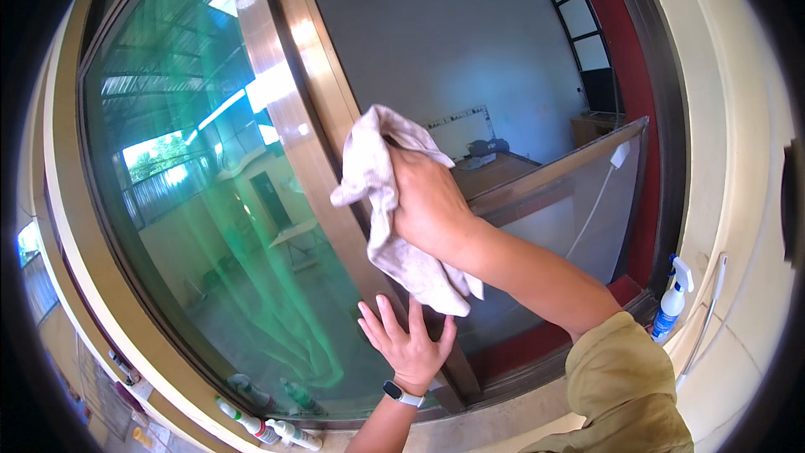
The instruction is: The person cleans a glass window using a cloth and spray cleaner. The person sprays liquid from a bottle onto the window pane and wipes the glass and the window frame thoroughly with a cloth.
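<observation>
A bunched, pale cloth [383,220] is in my right hand [427,201], held against the bronze-coloured metal window frame [302,138] between the glass pane and the opening. Part of the cloth hangs below the hand, down to just above my left hand. My left hand [409,343] has its fingers spread on the lower part of the same frame, beside the green-tinted glass pane [251,277]; it holds nothing. A smartwatch with a white band [404,394] is on the left wrist. My right fingertips are hidden by the cloth.
A blue-and-white spray bottle [670,309] stands on the sill at the right, beside a thin long-handled tool [707,314]. Two more bottles, one white [294,434] and one with a green part [246,420], are at the lower left. A low panel with a wooden rail [560,163] crosses the opening.
</observation>
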Tool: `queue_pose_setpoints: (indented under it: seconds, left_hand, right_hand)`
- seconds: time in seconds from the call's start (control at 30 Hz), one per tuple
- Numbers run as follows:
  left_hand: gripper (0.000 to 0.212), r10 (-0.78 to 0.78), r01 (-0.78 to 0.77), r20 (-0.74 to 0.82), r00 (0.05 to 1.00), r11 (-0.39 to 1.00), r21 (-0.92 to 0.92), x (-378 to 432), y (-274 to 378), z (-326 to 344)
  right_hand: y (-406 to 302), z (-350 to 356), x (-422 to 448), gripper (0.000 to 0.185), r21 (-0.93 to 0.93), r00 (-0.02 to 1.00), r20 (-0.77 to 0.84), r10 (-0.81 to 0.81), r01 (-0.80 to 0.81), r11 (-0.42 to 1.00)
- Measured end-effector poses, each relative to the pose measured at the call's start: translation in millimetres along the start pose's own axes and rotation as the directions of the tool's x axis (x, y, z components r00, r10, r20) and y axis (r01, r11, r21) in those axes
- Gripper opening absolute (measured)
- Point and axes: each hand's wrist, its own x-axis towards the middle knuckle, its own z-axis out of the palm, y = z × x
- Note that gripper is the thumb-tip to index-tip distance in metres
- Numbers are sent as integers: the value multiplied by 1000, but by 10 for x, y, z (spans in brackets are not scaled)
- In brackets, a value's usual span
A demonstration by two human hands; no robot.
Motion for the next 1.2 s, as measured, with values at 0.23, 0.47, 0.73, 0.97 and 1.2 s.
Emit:
queue_pose_setpoints:
  seconds: [0.23, 0.47, 0.73, 0.97, 1.2]
  left_hand:
    - [57, 21, -21, 109, 994, 1000, 0, 39, -10, -59]
    - [52, 36, -35, 9, 999, 991, -132, 71, -111, -76]
    - [57, -18, -12, -82, 996, 938, -348, -56, -176, 78]
    - [59, -26, 3, -58, 998, 927, -375, -60, -191, -1]
    - [52, -14, -35, -125, 992, 926, -375, -47, -129, 79]
  right_hand:
    - [100, -574, -706, 36, 240, 981, -192, -38, 84, 967]
    - [196, -740, -1042, 59, 231, 897, -385, 218, -135, 964]
    - [215, 306, -1167, 46, 570, 923, -178, 342, -186, 800]
    - [84, 251, -1822, 49, 604, 857, -7, 515, -407, 686]
    - [105, 321, -2631, 46, 546, 725, 150, 672, -628, 555]
